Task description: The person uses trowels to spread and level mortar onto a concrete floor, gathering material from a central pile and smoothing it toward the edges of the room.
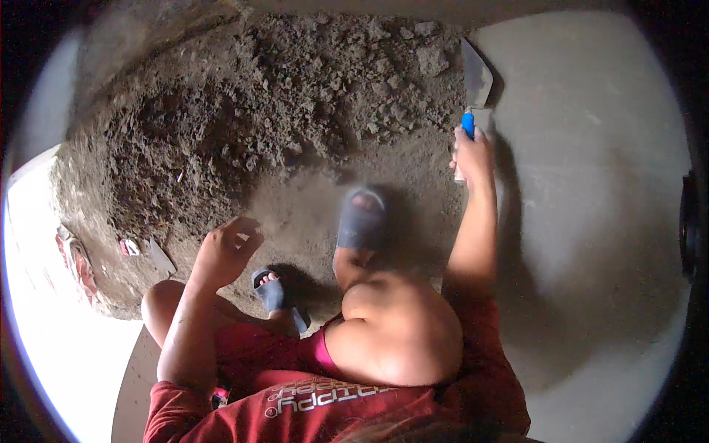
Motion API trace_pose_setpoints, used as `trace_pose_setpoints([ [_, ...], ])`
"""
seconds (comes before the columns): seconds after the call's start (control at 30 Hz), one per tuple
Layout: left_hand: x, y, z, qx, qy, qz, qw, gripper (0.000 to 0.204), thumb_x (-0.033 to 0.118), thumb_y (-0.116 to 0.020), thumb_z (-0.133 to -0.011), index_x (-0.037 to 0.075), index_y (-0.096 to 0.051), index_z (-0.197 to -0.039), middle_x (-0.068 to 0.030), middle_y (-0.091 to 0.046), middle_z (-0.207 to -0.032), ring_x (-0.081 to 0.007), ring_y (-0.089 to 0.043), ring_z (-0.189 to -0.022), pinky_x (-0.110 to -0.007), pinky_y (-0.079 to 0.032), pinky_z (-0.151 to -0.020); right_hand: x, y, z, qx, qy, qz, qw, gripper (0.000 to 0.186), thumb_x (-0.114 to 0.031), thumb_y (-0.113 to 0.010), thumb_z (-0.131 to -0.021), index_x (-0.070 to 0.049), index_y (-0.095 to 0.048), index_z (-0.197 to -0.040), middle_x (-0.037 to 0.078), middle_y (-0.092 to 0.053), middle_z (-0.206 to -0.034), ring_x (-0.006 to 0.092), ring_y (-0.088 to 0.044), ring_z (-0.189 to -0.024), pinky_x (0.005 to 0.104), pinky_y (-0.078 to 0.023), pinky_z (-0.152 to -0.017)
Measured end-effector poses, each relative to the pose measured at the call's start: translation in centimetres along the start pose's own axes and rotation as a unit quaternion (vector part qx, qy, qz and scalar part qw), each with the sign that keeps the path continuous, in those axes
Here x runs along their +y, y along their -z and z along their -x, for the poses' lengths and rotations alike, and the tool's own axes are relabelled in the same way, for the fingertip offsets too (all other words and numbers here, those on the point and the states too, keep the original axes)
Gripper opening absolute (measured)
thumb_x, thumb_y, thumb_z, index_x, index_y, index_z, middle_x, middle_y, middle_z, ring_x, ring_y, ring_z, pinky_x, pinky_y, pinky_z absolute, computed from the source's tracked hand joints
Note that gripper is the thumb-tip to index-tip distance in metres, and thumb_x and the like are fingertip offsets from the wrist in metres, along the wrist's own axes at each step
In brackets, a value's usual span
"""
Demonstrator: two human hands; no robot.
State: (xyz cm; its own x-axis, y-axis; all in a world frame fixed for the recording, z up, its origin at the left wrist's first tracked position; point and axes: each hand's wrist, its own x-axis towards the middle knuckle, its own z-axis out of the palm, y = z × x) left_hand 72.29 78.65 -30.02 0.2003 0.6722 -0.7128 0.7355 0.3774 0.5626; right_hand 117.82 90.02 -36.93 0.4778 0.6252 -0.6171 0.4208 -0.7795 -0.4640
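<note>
My right hand (473, 156) is closed around the handle of a trowel (478, 80), which has a blue upper grip, a pale lower end and a flat metal blade. The blade points away from me, close along the smooth grey wall (591, 148) on the right; whether it touches the wall I cannot tell. Above my left knee, my left hand (226, 252) hangs with loosely bent fingers, a gap between thumb and forefinger and nothing visible in it. Beyond both hands spreads a heap of loose, lumpy grey-brown soil or mortar mix (295, 96).
My sandalled feet stand on the dusty ground, one sandal (362, 218) forward, the other sandal (272, 292) nearer. To the left lie a pointed grey blade (161, 257), a small red-and-white packet (129, 247) and a crumpled bag (77, 264). A larger lump (433, 62) sits near the trowel.
</note>
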Motion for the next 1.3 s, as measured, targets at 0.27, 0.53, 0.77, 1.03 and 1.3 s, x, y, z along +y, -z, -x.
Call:
trace_pose_setpoints([
  [0.27, 0.3, 0.0, 0.4, 0.022, 0.021, 0.001, 1.000, 0.029, 0.025, -0.067, -0.089, 0.005, -0.064, -0.110, -0.0109, -0.070, -0.099, -0.0273, -0.070, -0.081, -0.037, -0.055, -0.072, 7.8, -2.6, 8.0, -0.045, -0.107, -0.292, 0.949, 0.038, -0.039, -0.051, -0.100, -0.009, -0.056, -0.124, 0.000, -0.052, -0.075, 0.0094, -0.046, -0.049, 0.0253, -0.034, -0.037],
  [0.53, 0.5, -0.2, 0.1, 0.001, 0.018, 0.007, 1.000, 0.029, 0.026, -0.067, -0.090, 0.005, -0.064, -0.111, -0.0109, -0.070, -0.099, -0.0268, -0.070, -0.083, -0.037, -0.055, -0.075, 7.6, -0.5, 8.2, -0.060, -0.198, -0.149, 0.967, 0.052, -0.061, -0.043, -0.097, -0.020, -0.056, -0.127, -0.002, -0.042, -0.056, 0.0096, -0.037, -0.039, 0.0266, -0.028, -0.034],
  [0.77, 1.3, -1.2, -0.5, -0.025, 0.031, 0.006, 0.999, 0.030, 0.026, -0.066, -0.090, 0.006, -0.064, -0.113, -0.0099, -0.070, -0.102, -0.0265, -0.070, -0.085, -0.037, -0.055, -0.076, 7.8, -0.4, 2.3, -0.075, -0.106, -0.156, 0.979, 0.045, -0.055, -0.046, -0.099, -0.014, -0.059, -0.114, -0.003, -0.042, -0.058, 0.0082, -0.036, -0.039, 0.0269, -0.029, -0.035],
  [1.03, 1.1, -0.3, -0.8, -0.001, 0.033, -0.030, 0.999, 0.029, 0.025, -0.065, -0.091, 0.006, -0.064, -0.112, -0.0107, -0.070, -0.103, -0.0255, -0.070, -0.086, -0.036, -0.054, -0.076, 5.0, -1.7, 1.2, -0.075, -0.125, -0.187, 0.971, 0.047, -0.057, -0.044, -0.098, -0.012, -0.054, -0.105, -0.004, -0.039, -0.057, 0.0088, -0.036, -0.039, 0.0263, -0.026, -0.035],
  [1.3, 2.1, -0.6, -0.4, 0.023, 0.000, 0.007, 1.000, 0.028, 0.024, -0.066, -0.089, 0.005, -0.065, -0.110, -0.0103, -0.070, -0.096, -0.0225, -0.069, -0.082, -0.035, -0.054, -0.074, 4.9, -1.9, 0.1, -0.098, -0.122, -0.193, 0.969, 0.049, -0.057, -0.045, -0.098, -0.009, -0.052, -0.096, -0.001, -0.041, -0.058, 0.0107, -0.040, -0.040, 0.0289, -0.028, -0.034],
])
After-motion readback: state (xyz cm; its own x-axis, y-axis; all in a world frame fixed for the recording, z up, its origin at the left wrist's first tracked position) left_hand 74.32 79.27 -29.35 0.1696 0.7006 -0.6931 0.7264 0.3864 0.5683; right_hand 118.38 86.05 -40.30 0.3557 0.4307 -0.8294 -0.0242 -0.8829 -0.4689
